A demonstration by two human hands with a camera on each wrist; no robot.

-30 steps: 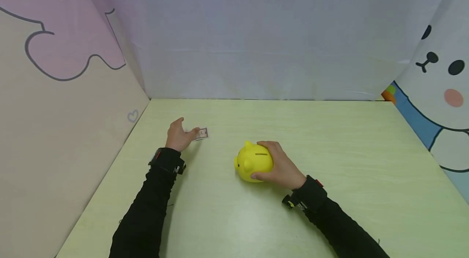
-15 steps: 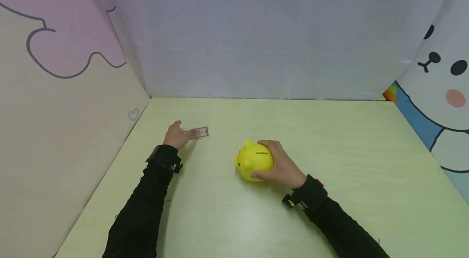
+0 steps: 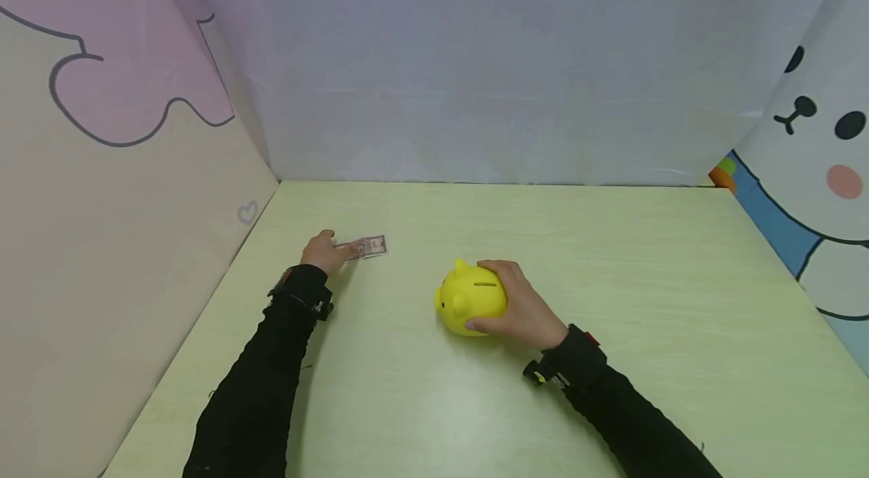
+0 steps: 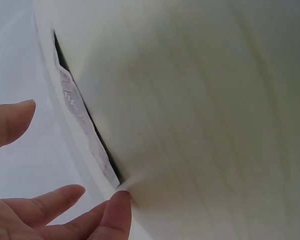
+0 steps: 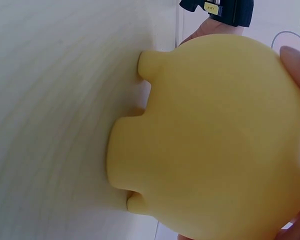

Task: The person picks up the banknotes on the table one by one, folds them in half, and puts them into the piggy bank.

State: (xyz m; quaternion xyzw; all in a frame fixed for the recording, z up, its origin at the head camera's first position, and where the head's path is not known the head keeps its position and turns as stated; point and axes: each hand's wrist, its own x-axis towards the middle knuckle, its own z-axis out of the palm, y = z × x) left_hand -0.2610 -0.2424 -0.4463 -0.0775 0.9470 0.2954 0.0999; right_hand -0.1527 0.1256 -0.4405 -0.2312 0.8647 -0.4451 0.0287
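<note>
A: Where's the piggy bank (image 3: 465, 306)?
B: Yellow, nr the middle of the table (image 3: 421, 402), standing feet down, snout twd 9 o'clock, coin slot (image 3: 485, 284) up top.
A: R hand (image 3: 521, 312)?
B: On the bank's 3 o'clock side, fingers + thumb curled round it, so it's got hold. Black sleeve (image 3: 638, 418) runs off twd 5 o'clock.
A: And the banknote (image 3: 375, 245)?
B: Abt 10 o'clock from the bank, well apart, on the tabletop. L wrist view shows it a bit buckled, w/ a dark shadow along one long edge.
A: L hand (image 3: 327, 252)?
B: At the note's 9 o'clock end, digits spread well apart, nothing gripped. One fingertip's right by the note's corner; can't tell if it's touching.
A: Behind all that?
B: Pale backdrop (image 3: 434, 63) at 12 o'clock, past the table's far edge.
</note>
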